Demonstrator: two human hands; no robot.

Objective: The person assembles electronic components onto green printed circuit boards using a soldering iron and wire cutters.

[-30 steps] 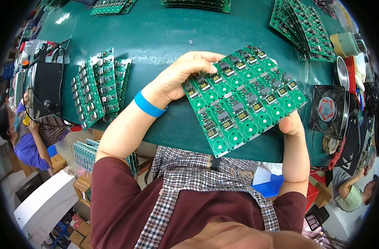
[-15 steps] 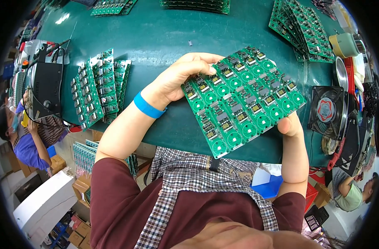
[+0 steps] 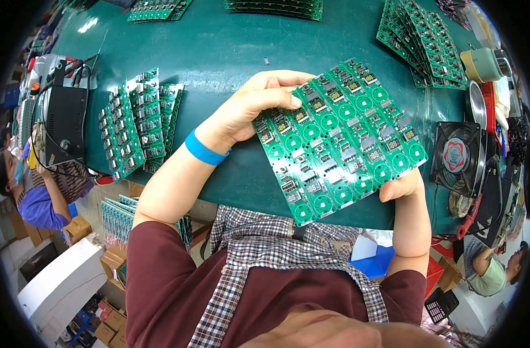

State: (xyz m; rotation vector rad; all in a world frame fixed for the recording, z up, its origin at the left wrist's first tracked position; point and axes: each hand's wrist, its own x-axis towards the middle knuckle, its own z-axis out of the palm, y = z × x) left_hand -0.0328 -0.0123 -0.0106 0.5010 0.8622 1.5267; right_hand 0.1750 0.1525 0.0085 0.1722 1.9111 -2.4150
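Observation:
A green circuit board panel (image 3: 341, 139), divided into rows of small units with displays and round pads, is held tilted above the table in front of me. At its upper left edge my left hand (image 3: 264, 104) grips it, thumb on top and fingers behind. Under the lower right edge my right hand (image 3: 405, 184) holds it, with only the thumb and part of the palm showing; the panel hides the other fingers. A blue band (image 3: 204, 148) circles my left wrist.
Circuit board stacks stand on the green table (image 3: 218, 52): one left (image 3: 138, 122), one far right (image 3: 424, 43), others along the far edge. A black box with cables (image 3: 66, 124) is at left. At right are a fan (image 3: 459, 156) and a cup (image 3: 481, 64). Co-workers sit both sides.
The panel has tilted and turned slightly in my hands, its far edge a little higher and glare shifted across it. My right thumb has slid a bit left and nearer along the edge.

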